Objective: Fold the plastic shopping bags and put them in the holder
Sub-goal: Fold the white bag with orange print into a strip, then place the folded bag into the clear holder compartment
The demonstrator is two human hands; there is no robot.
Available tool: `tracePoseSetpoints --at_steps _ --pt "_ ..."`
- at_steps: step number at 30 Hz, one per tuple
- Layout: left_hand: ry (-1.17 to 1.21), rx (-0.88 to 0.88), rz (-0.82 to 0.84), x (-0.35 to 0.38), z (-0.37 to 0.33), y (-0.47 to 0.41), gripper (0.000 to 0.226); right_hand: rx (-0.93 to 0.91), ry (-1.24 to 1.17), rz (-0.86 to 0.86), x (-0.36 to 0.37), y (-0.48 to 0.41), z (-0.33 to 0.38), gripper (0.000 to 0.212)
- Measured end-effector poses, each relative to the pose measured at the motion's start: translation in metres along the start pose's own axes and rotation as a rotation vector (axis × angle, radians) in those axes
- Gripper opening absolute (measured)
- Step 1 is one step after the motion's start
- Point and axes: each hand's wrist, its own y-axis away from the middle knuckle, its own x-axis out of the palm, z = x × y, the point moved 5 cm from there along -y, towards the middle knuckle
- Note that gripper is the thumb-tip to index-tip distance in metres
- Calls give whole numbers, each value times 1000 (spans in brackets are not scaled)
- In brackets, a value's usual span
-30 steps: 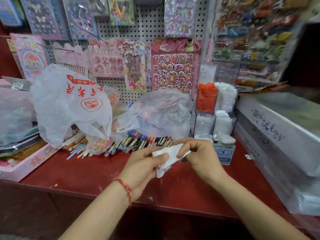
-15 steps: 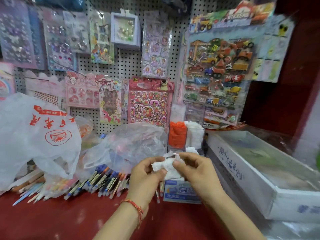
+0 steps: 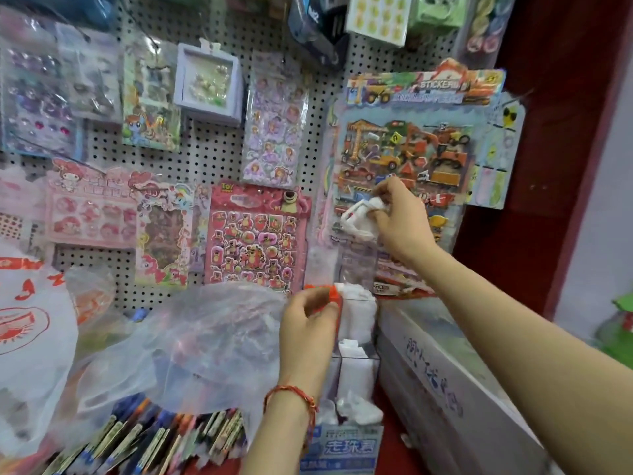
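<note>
My right hand [image 3: 399,219] holds a small folded white plastic bag [image 3: 359,219] up in the air, above and slightly right of the clear holder [image 3: 358,366]. The holder has stacked compartments with folded white bags [image 3: 356,315] and folded orange bags [image 3: 334,291] in them. My left hand [image 3: 306,332], with a red string bracelet at the wrist, rests against the holder's orange compartment, fingers curled on its front; much of that compartment is hidden behind it. Loose unfolded bags lie to the left: a clear one [image 3: 205,347] and a white one with red print [image 3: 30,341].
A pegboard wall [image 3: 212,159] hung with sticker sheets stands right behind the holder. A long white box [image 3: 452,382] lies at the right, a blue-and-white carton [image 3: 346,447] below the holder, and rows of pens [image 3: 144,440] under the loose bags.
Both hands held the folded white bag together near the counter. Now my right hand alone has lifted it up and right, and my left hand has moved to the holder. The view has tilted upward.
</note>
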Motion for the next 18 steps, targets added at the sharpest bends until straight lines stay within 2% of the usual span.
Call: tracePoseSetpoints --at_steps 5,10,14,18 --pt "5 -18 46 5 10 -6 26 25 200 157 30 -17 -32 13" --pt "51 -95 3 -8 15 -15 29 58 281 377 41 -22 -36 10" --pt "73 -128 -27 -19 15 -21 28 62 402 479 54 -19 -33 21" --pt "87 -133 -25 -29 9 -22 25 43 621 580 58 -11 -23 34"
